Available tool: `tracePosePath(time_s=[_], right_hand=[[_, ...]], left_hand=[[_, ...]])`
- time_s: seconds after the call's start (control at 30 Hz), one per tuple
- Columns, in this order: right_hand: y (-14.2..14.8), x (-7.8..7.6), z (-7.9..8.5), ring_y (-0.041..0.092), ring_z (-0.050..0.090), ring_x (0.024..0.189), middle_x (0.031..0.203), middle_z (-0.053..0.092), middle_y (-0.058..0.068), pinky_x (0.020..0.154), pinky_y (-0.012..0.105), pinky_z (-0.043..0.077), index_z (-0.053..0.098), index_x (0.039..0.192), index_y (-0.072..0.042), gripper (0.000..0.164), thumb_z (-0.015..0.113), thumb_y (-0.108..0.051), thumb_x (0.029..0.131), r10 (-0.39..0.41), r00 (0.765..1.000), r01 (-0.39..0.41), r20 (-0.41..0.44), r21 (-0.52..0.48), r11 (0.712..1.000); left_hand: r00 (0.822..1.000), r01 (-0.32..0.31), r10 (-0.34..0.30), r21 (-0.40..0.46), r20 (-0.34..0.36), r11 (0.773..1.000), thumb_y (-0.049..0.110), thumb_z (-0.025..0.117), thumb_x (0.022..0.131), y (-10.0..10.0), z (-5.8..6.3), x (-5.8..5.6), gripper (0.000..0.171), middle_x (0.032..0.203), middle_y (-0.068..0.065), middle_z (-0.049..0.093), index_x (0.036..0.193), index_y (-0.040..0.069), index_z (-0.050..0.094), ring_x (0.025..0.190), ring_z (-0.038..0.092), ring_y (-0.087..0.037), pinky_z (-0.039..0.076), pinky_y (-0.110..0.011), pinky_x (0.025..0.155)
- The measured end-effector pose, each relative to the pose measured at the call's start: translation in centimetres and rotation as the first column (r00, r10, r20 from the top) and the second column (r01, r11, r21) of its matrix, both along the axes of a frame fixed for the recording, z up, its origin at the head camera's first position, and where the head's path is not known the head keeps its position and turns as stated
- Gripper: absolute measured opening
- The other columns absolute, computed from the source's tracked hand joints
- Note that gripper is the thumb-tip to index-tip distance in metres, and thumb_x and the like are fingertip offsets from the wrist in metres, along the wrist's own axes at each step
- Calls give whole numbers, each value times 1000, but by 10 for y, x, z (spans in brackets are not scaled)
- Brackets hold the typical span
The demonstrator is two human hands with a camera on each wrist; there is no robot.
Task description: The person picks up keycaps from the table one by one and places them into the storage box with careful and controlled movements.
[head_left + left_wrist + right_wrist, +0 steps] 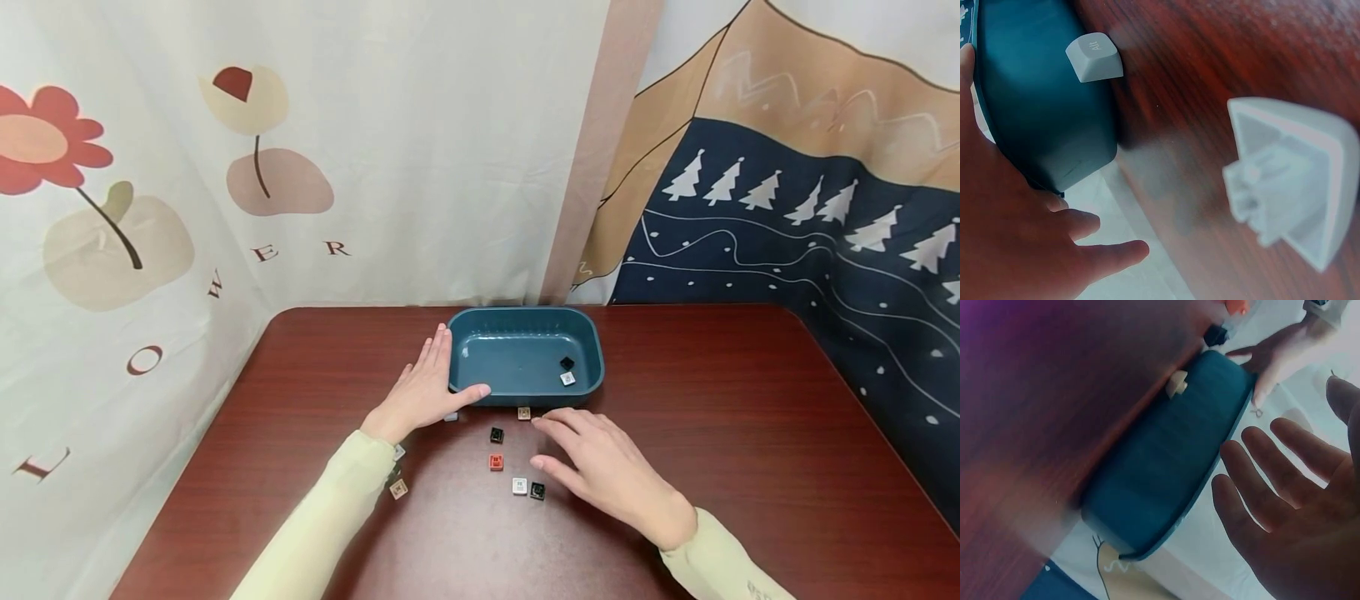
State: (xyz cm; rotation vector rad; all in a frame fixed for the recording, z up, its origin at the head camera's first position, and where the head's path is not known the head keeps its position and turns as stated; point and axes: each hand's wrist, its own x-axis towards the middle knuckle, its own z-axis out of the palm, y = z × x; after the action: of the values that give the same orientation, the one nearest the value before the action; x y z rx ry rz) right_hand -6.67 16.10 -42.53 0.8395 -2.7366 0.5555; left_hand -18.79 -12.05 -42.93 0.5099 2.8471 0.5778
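Observation:
A teal basin (525, 396) stands at the back of the table, a black keycap (567, 363) and a white keycap (567, 378) lying inside. My left hand (422, 389) rests along the basin's left side with straight fingers, its thumb over the front rim. Fingers extended and holding nothing, my right hand (607, 467) hovers over the table just in front of the basin. Nearest its fingertips is a tan keycap (524, 413), close to the basin's front wall. In the left wrist view, a grey "Alt" keycap (1094, 57) sits beside the basin.
A black keycap (497, 435), a red keycap (496, 462), a white keycap (520, 486) and another black keycap (537, 491) lie between the hands. By the left sleeve are a tan keycap (398, 489) and an upturned white keycap (1291, 181). Printed curtains (450, 167) hang behind the table.

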Motion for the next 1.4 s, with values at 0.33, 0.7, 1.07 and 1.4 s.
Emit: tracePosePath(time_s=[0.33,0.7,1.07,1.4], right_hand=[[-6,7,-8,13,62,107,124,65,-4,90,40,55,69,131,-15,55,79,-50,89,86,995,-89,56,57,994],[-13,10,-15,14,65,98,116,65,-4,83,40,56,68,129,-14,55,84,-45,86,161,986,-165,36,125,978],[-21,10,-16,18,64,99,115,64,-2,82,41,55,67,131,-15,59,82,-51,86,123,985,-151,124,246,957],[-23,11,-17,14,58,83,88,57,-7,71,34,49,73,95,-20,27,89,-37,81,139,990,-135,6,283,950]], left_hand=[[1000,-5,5,5,3,1000,83,51,89,1,1,1,121,174,-9,-6,166,6,-3,159,5,-32,22,-65,120],[1000,-5,5,13,-2,1000,82,52,89,0,1,2,121,174,-9,-6,166,6,-2,159,6,-33,22,-65,120],[1000,-1,1,12,-5,1000,87,48,87,-1,-1,1,124,174,-9,-6,166,6,-2,159,7,-32,23,-65,119],[1000,-1,1,16,2,1000,87,48,86,-1,-2,1,124,173,-7,-8,166,6,-2,159,6,-32,23,-65,119]])
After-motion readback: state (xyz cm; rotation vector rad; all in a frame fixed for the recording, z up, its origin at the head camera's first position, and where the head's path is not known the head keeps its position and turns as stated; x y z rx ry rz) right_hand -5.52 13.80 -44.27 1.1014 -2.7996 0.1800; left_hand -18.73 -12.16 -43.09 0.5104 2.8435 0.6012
